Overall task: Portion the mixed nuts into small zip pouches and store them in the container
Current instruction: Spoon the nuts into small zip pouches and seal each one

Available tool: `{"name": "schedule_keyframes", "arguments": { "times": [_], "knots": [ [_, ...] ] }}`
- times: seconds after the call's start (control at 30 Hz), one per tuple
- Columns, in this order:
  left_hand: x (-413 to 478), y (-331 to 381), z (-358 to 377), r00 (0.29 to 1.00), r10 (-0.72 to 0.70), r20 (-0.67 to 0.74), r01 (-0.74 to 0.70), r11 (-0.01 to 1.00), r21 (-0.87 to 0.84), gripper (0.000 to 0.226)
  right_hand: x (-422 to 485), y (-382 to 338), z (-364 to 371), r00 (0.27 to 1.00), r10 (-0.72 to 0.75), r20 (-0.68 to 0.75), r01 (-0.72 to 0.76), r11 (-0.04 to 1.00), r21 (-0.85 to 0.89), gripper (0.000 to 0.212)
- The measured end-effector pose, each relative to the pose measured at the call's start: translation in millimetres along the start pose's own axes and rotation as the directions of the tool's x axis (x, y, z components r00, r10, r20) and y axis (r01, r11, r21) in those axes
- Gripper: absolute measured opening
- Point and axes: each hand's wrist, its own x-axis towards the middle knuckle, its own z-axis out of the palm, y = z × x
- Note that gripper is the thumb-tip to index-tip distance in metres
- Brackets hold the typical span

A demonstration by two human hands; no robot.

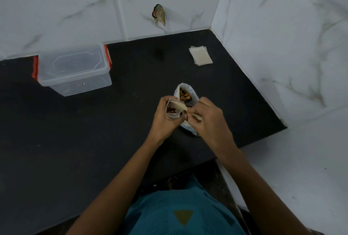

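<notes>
My left hand (165,119) grips a small clear zip pouch (174,109) with dark nuts inside, held above the black counter (94,140). My right hand (209,119) pinches the pouch's top edge at its right end. Just behind both hands stands a white bag of mixed nuts (185,93), its mouth open and nuts showing; my hands hide its lower part. A clear plastic container (75,70) with red side clips sits at the back left, lid off. A stack of flat unused pouches (200,55) lies at the back right.
White marble-look tiled walls close the counter at the back and right. A torn scrap (159,14) sticks to the back wall. The counter's front edge runs diagonally near my teal shirt (178,214).
</notes>
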Motion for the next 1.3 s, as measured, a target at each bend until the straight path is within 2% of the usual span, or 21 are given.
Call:
{"name": "schedule_keyframes", "arguments": {
  "times": [0.1, 0.23, 0.33, 0.43, 0.53, 0.63, 0.73, 0.97, 1.1, 1.2, 1.3],
  "knots": [
    [0.4, -1.3, -0.8, 1.000, -0.023, -0.012, 0.023, 1.000, 0.017, 0.051, -1.2, 3.8, -1.4, 0.999, -0.021, -0.039, 0.021, 1.000, 0.007, 0.005],
    [1.2, -1.0, -2.0, 0.999, -0.040, -0.025, 0.041, 0.999, 0.035, 0.051, -3.2, 3.1, -4.4, 0.995, -0.028, -0.093, 0.032, 0.998, 0.044, 0.020],
    [1.7, -0.7, -2.7, 0.999, -0.042, -0.027, 0.043, 0.998, 0.039, 0.052, -4.2, 3.8, -6.3, 0.994, 0.002, -0.106, 0.008, 0.996, 0.092, 0.016],
    [1.0, -1.3, -3.6, 0.999, -0.041, -0.021, 0.041, 0.999, 0.025, 0.053, -4.9, 5.6, -13.9, 0.979, 0.178, -0.097, -0.152, 0.961, 0.229, 0.003],
    [0.1, -1.6, -7.3, 0.999, -0.044, -0.007, 0.044, 0.999, 0.019, 0.052, -3.9, 12.1, -20.5, 0.898, 0.438, -0.048, -0.393, 0.844, 0.365, 0.005],
    [-0.4, -0.9, -10.9, 0.999, -0.044, 0.017, 0.043, 0.998, 0.047, 0.052, -2.7, 29.5, -17.2, 0.796, 0.605, -0.002, -0.561, 0.739, 0.373, 0.007],
    [-0.4, -1.8, -12.4, 0.999, -0.042, 0.004, 0.042, 0.997, 0.064, 0.052, -4.6, 46.8, -3.1, 0.731, 0.682, -0.004, -0.648, 0.696, 0.309, 0.008],
    [0.6, -3.2, -12.7, 0.999, -0.043, -0.004, 0.044, 0.995, 0.090, 0.052, -9.7, 60.0, 39.3, 0.708, 0.705, -0.048, -0.694, 0.706, 0.140, 0.014],
    [1.1, -3.9, -11.9, 0.999, -0.041, -0.004, 0.042, 0.995, 0.093, 0.052, -9.4, 62.0, 48.6, 0.773, 0.634, -0.019, -0.634, 0.772, -0.039, 0.013],
    [1.5, -3.5, -11.4, 0.999, -0.041, -0.002, 0.041, 0.994, 0.098, 0.051, -9.9, 64.2, 47.5, 0.774, 0.633, 0.003, -0.632, 0.774, -0.036, 0.014],
    [1.0, -2.4, -9.3, 1.000, -0.015, -0.002, 0.015, 0.996, 0.091, 0.050, -7.8, 61.3, 41.4, 0.821, 0.571, 0.001, -0.571, 0.821, 0.021, 0.012]
  ]
}}
